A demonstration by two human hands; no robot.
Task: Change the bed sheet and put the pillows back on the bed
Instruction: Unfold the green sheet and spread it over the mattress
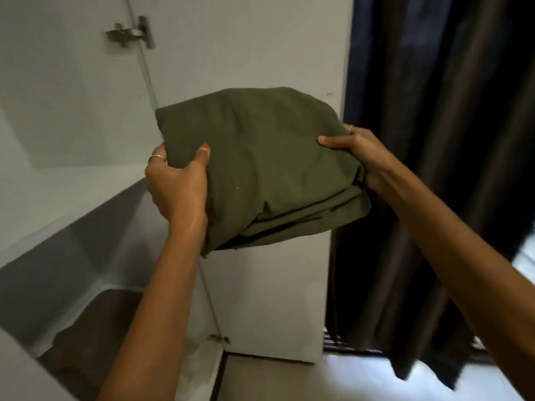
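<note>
**Both hands hold a folded green sheet at the open wardrobe**

The two bare forearms reach up from the bottom of the view, nearest the camera. The left hand [176, 183] grips the left edge of a folded olive-green bed sheet [260, 163]: its thumb, with an orange-painted nail, presses on the top face and the fingers curl round underneath, a ring [157, 157] showing on one of them. The right hand [356, 151] clamps the right edge the same way, thumb flat on top and fingers wrapped below, mostly hidden by the cloth; it wears a ring too. Neither hand is spread; both are closed round the fabric.

The sheet is held up in the air between the hands, clear of any surface, its layered folds sagging at the near lower corner. Behind it stands a white wardrobe door [231, 53], swung open, with a metal hinge [130, 33] at upper left. A white shelf [58, 198] runs at left. A dark curtain [448, 140] hangs at right, just beside the door.
</note>
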